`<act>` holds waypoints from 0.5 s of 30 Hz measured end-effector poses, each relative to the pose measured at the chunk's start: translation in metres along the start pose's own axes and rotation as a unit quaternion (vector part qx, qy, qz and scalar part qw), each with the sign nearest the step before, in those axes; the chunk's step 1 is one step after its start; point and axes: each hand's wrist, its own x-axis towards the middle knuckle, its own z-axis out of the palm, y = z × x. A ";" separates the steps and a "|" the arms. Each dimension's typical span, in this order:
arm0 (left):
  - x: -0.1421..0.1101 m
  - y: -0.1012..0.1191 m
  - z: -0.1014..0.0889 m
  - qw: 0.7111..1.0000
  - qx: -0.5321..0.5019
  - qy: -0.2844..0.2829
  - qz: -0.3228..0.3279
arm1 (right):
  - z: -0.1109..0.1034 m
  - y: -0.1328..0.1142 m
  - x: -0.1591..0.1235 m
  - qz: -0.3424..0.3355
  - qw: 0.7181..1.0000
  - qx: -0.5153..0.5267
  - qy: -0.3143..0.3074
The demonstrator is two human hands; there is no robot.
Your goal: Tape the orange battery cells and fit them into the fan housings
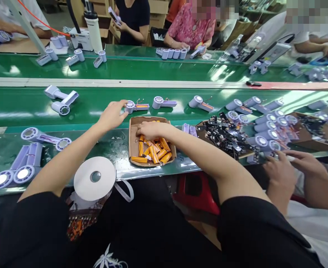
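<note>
At the near edge of the green belt, my left hand (112, 116) has its thumb and fingers around the round head of a light-purple handheld fan (142, 107). The fan's handle lies open toward the right, with an orange strip and thin wires showing. My right hand (152, 130) reaches into a shallow cardboard box (131, 149), fingers bent down among orange-wrapped cylindrical batteries (154, 153). Its fingertips are partly hidden, so what they grip cannot be made out. Right of the held fan, a second open fan (164, 102) and a third fan (200, 103) lie on the belt.
A white tape roll (83, 178) stands before the bench at left, near several purple fan bodies (24, 174). To the right are a heap of small black parts (225, 134) and many fans (267, 130). A co-worker's hands (281, 171) are close at right; others sit across the belt.
</note>
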 end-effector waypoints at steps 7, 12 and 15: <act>-0.242 -0.009 -0.025 0.988 0.048 -0.141 -0.025 | 0.010 0.012 -0.012 -0.019 0.977 0.160 0.143; -0.334 -0.006 0.001 0.974 0.170 -0.145 -0.034 | 0.035 -0.023 -0.073 -0.041 0.757 0.566 0.323; -0.338 -0.001 0.003 0.979 0.168 -0.116 -0.033 | 0.053 -0.066 -0.100 -0.057 0.698 0.658 0.277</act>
